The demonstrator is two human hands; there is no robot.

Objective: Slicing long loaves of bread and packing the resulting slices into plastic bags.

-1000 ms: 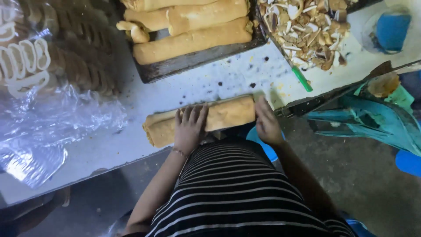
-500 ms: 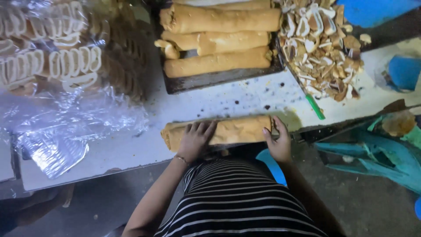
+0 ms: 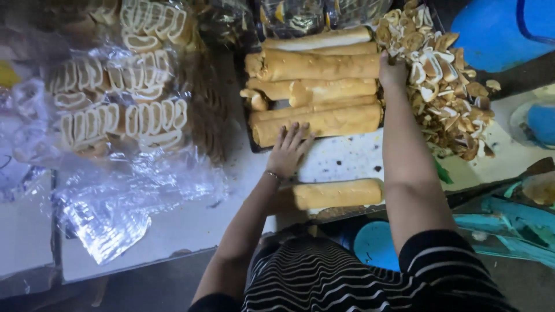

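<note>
A long yellow cake roll [image 3: 338,193] lies on the white table [image 3: 191,222] near its front edge, with no hand on it. My left hand [image 3: 290,149] rests flat with fingers spread at the front edge of a dark tray [image 3: 252,142], touching the nearest of several stacked rolls [image 3: 318,123]. My right hand [image 3: 393,72] reaches to the right end of a roll [image 3: 321,65] higher in the stack, next to the pile of trimmings; its fingers are hidden behind the roll end.
A heap of pale cake trimmings [image 3: 445,81] lies right of the tray. Clear plastic bags with sliced roll pieces [image 3: 115,110] cover the left side. A blue tub [image 3: 503,32] stands at the top right; teal plastic items [image 3: 509,222] sit below the table's right edge.
Both hands have left the roll at the table's front edge and moved up to the tray. The view has shifted so the tray and bags sit lower in frame.
</note>
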